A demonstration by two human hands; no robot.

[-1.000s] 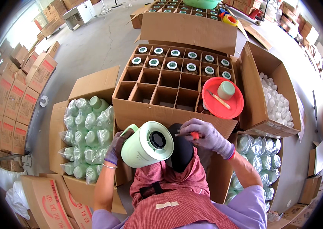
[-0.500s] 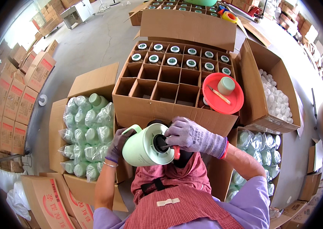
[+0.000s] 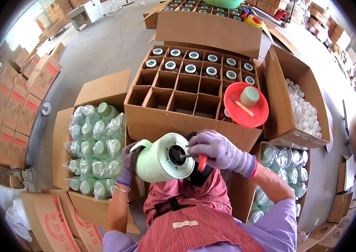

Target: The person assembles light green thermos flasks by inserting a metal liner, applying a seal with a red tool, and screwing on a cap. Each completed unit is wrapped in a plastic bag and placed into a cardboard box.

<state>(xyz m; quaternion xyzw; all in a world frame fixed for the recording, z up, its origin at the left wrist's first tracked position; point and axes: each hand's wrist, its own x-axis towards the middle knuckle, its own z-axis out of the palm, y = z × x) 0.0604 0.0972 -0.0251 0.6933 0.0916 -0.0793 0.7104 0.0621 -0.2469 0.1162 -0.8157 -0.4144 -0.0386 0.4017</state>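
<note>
A pale green jug [image 3: 155, 163] with a loop handle lies tilted above my lap, its round end with a dark centre facing right. My left hand [image 3: 127, 164] is closed on the jug's far left side, by the handle; some of its fingers are hidden. My right hand [image 3: 216, 150] pinches a tool with a red handle [image 3: 202, 163] and a thin metal shaft. The shaft's tip is at the dark centre of the jug's end. Both hands wear grey-purple knit gloves.
Ahead stands a divided carton [image 3: 173, 119] with several white-capped bottles in its back rows. A red plate [image 3: 253, 119] on its corner bears a green cup [image 3: 249, 96] and a wooden-handled tool. Bagged green jugs [image 3: 98, 149] fill a carton at left; white caps [image 3: 306, 113] lie in another at right.
My right hand has shifted slightly right, away from the jug's end, and the tool's shaft now shows. The red handle has swung to the right. The jug has turned a little.
</note>
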